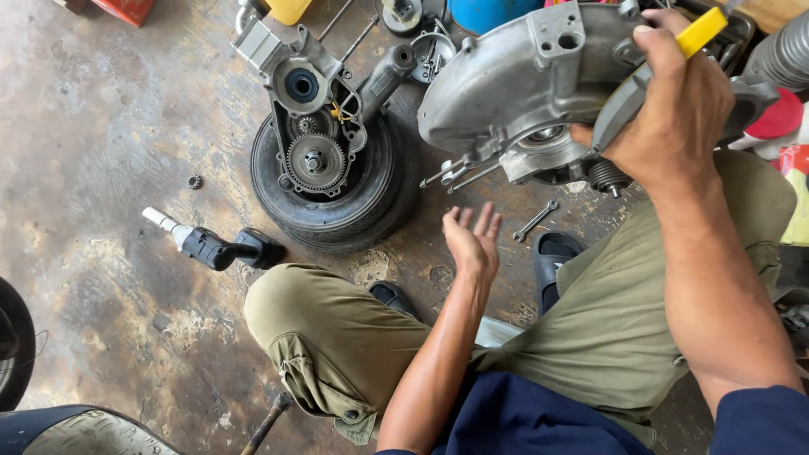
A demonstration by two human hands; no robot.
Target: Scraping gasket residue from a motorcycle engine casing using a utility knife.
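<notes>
The person sits low over a stained concrete floor (109, 152), knees in olive trousers (337, 337) spread apart, dark sandals (552, 257) on the feet. Between the knees the left hand (472, 240) hangs free above the floor, palm turned up a little, its fingers (484, 221) loosely spread and holding nothing. A small open-ended wrench (536, 221) lies on the floor just beside those fingers, on their right, not touched by them.

Farther out, the right hand (674, 105) is closed around a tool with a grey body and yellow end (699, 32); the thumb lies along its top and the fingers wrap under it. The tool presses against the large grey engine casing (506, 84), which is tilted up off the floor just ahead of the right hand and well above the left.

To the left of the casing a second engine half with a bare gear (316, 160) rests on a small black tyre (337, 211). A black impact wrench (215, 246) lies on the floor near the left knee, and a small toothed ring (195, 181) lies beyond it.
</notes>
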